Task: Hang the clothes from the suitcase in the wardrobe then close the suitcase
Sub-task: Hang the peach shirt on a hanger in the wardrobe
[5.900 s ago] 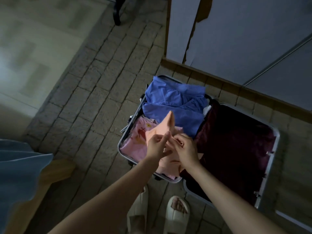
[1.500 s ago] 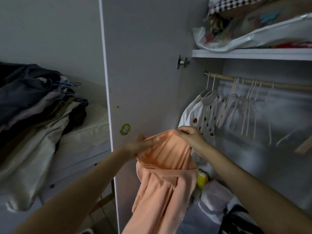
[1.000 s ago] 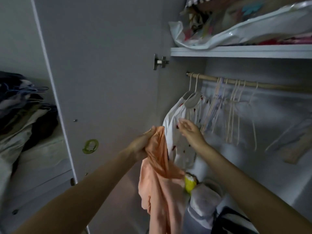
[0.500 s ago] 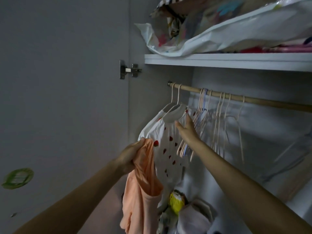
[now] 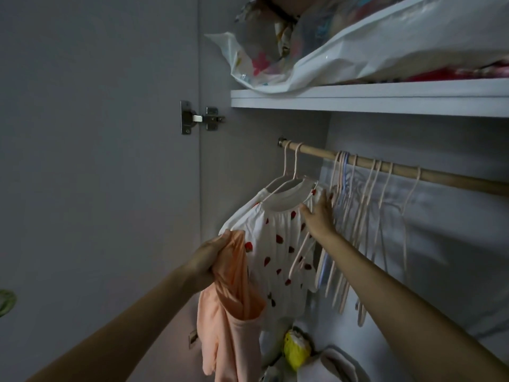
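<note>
1. I am looking into a dim grey wardrobe [image 5: 275, 150], its open door [image 5: 96, 161] filling the left of the view, with a metal hinge [image 5: 198, 118] at the door's inner edge.
2. A white shelf [image 5: 369, 99] crosses the top right, and on it lies a bulky white plastic bag [image 5: 344, 59] stuffed with printed fabric.
3. Below the shelf runs a wooden rail [image 5: 440, 179], slanting down to the right in this view.
4. The peach garment [image 5: 228, 312] is the task's thing in hand: plain, soft, light orange, bunched at the top and hanging in loose folds in front of the wardrobe's left side, below the rail and not on any hanger.
5. Just behind it, a white dress with red spots [image 5: 278, 244] hangs on a hanger at the left end of the rail; it has a gathered round neck.
6. A cluster of empty pale pink hangers [image 5: 366, 230] hangs to the right of the dress.
7. My left hand [image 5: 209, 257] grips the gathered top of the peach garment, fingers curled round the cloth.
8. My right hand [image 5: 319, 213] reaches between the dress and the empty hangers, fingers [image 5: 327, 197] straight and slightly spread, touching them; I cannot tell whether it holds one.
9. A small yellow item [image 5: 296, 348] lies among pale bundles at the wardrobe's bottom.
</note>
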